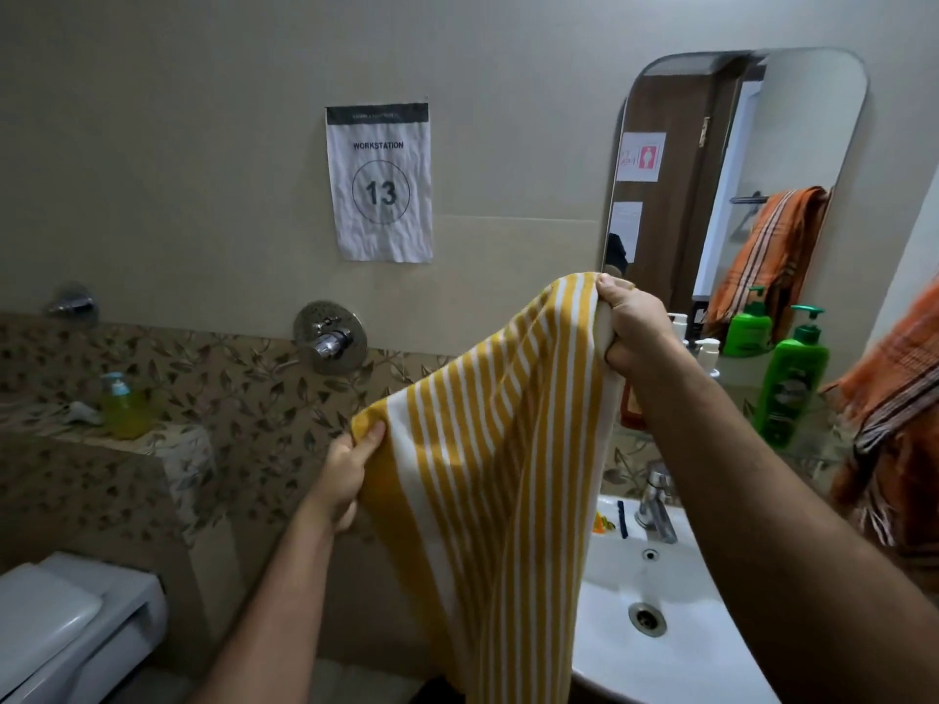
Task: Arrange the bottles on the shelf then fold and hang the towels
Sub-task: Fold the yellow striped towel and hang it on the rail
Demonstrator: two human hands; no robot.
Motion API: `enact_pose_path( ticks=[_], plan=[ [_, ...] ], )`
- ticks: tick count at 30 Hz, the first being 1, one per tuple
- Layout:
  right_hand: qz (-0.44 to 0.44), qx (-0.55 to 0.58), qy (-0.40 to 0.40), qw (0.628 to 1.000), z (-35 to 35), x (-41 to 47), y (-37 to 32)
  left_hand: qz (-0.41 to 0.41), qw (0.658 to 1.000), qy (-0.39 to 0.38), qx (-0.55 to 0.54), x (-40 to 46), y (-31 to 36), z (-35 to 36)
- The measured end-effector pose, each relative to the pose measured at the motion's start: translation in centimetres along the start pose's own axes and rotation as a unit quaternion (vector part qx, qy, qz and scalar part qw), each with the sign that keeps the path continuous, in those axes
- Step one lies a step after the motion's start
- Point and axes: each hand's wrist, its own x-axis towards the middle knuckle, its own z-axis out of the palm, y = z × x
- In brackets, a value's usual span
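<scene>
A yellow-and-white striped towel hangs in the middle of the frame, held up by both hands. The left hand, lower and left of centre, pinches one upper corner between thumb and curled fingers. The right hand, higher and right of centre, is clenched around the other bunched corner. The cloth drapes down in front of a white washbasin at lower right. At the right, a green pump bottle stands on a shelf below the mirror, with an orange striped towel hanging at the frame's right edge.
</scene>
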Motion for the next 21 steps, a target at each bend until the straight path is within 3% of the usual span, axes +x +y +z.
enact_pose_path(
  ticks=[6, 10, 12, 15, 18, 21],
  plan=[
    [0.060, -0.091, -0.098, 0.989, -1.0, 2.6, -3.8, 0.071, 0.997, -0.040, 0.005, 1.1, 6.0, 2.3],
    [0.067, -0.055, -0.191, 0.978, -2.8, 5.5, -6.1, 0.099, 0.995, 0.016, -0.029, 2.6, 10.5, 3.8],
    [0.124, -0.099, -0.255, 0.954, -6.2, 5.7, -2.2, 0.091, 0.994, 0.048, -0.035, 3.0, 11.5, 4.4],
    [0.232, -0.182, -0.286, 0.912, -10.0, 3.8, 8.7, 0.054, 0.996, 0.073, -0.021, 2.8, 10.4, 4.3],
    [0.268, -0.154, -0.252, 0.917, -10.2, 1.7, 14.8, 0.017, 0.996, 0.086, 0.002, 1.8, 8.3, 2.7],
    [0.239, -0.116, -0.259, 0.929, -8.9, 1.5, 14.3, -0.004, 0.996, 0.093, 0.013, 1.0, 7.7, 0.6]
  ],
)
